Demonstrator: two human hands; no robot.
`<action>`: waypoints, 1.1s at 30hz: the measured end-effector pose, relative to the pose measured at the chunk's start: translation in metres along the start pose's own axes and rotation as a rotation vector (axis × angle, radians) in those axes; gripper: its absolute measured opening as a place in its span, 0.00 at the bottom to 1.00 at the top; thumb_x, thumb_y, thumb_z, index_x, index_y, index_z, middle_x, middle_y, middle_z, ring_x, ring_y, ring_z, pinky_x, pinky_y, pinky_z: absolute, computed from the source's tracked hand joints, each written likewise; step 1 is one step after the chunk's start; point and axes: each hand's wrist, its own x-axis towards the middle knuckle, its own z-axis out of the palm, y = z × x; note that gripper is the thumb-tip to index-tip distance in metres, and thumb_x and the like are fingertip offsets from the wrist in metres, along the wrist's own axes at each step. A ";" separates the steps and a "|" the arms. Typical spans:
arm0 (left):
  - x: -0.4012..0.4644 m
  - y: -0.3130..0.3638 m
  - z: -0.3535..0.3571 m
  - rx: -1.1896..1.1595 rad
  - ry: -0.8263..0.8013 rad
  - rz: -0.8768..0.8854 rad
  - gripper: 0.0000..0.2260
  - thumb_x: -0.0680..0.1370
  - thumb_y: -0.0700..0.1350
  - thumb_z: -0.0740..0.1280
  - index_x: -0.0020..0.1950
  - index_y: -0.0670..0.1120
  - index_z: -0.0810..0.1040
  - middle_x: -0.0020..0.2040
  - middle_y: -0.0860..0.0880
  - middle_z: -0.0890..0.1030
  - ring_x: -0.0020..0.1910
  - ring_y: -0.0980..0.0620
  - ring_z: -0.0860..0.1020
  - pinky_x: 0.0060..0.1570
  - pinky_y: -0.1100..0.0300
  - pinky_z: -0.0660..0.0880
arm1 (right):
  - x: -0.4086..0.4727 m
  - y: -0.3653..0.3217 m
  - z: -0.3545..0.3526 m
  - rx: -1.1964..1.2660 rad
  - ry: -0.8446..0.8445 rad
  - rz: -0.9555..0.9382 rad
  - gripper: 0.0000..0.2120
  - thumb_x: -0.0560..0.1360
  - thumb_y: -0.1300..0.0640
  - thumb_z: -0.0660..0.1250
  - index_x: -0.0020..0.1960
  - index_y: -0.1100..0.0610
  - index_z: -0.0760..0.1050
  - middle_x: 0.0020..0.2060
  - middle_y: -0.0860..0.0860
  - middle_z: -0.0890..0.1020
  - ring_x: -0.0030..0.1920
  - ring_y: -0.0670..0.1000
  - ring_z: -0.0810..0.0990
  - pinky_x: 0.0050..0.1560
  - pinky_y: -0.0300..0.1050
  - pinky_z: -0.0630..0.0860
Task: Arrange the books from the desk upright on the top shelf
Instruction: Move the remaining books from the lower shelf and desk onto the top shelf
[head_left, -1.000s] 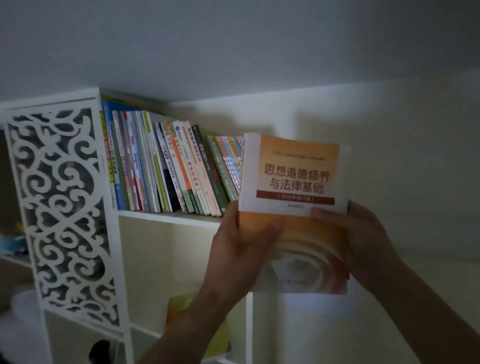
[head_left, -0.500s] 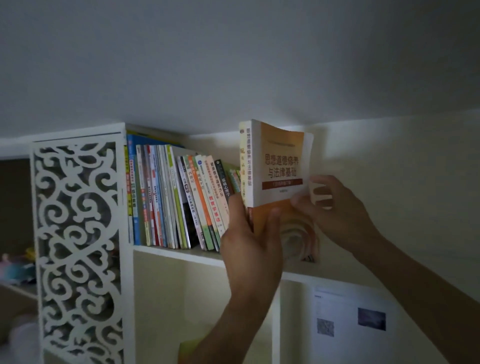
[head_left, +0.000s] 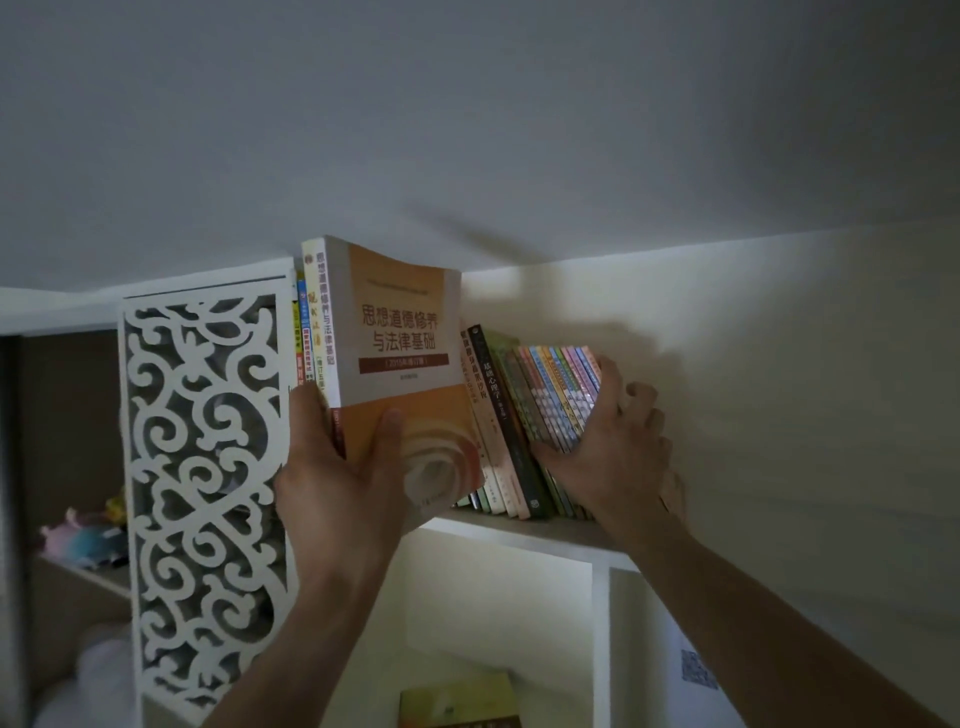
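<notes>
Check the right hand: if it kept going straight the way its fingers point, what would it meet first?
The right hand already rests against the leaning books; its fingers point up and back, so probably the wall behind, though depth is unclear.

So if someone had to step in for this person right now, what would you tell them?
Left hand: grips the orange book by its lower part, thumb on the cover, holding it up in front of the top shelf.
Right hand: fingers spread, pressing on the right end of the row of books, which leans.
Done: many books already stand on the top shelf beside the white carved panel.
Left: find a gap, slide the orange book in upright, straighten the leaning row. The desk is out of view, so I cannot tell whether more books wait.
</notes>
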 end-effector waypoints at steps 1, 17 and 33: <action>0.000 -0.002 0.000 0.003 -0.002 -0.009 0.12 0.79 0.46 0.71 0.59 0.50 0.73 0.46 0.60 0.81 0.44 0.65 0.80 0.39 0.57 0.79 | 0.000 0.003 0.001 0.019 0.003 -0.011 0.59 0.61 0.32 0.79 0.79 0.44 0.48 0.68 0.58 0.64 0.65 0.62 0.70 0.59 0.59 0.74; 0.006 -0.013 -0.010 -0.011 0.000 -0.064 0.10 0.78 0.46 0.72 0.54 0.52 0.73 0.42 0.58 0.81 0.40 0.64 0.80 0.37 0.58 0.76 | -0.006 0.010 0.000 0.039 0.014 -0.114 0.66 0.55 0.27 0.78 0.81 0.47 0.47 0.70 0.58 0.60 0.65 0.63 0.70 0.58 0.59 0.77; -0.010 -0.006 0.003 -0.114 -0.097 -0.130 0.15 0.80 0.46 0.71 0.64 0.56 0.73 0.50 0.62 0.83 0.47 0.65 0.81 0.42 0.63 0.83 | 0.001 -0.010 0.012 -0.148 0.284 0.076 0.68 0.55 0.26 0.75 0.82 0.58 0.49 0.68 0.66 0.67 0.63 0.68 0.71 0.59 0.66 0.72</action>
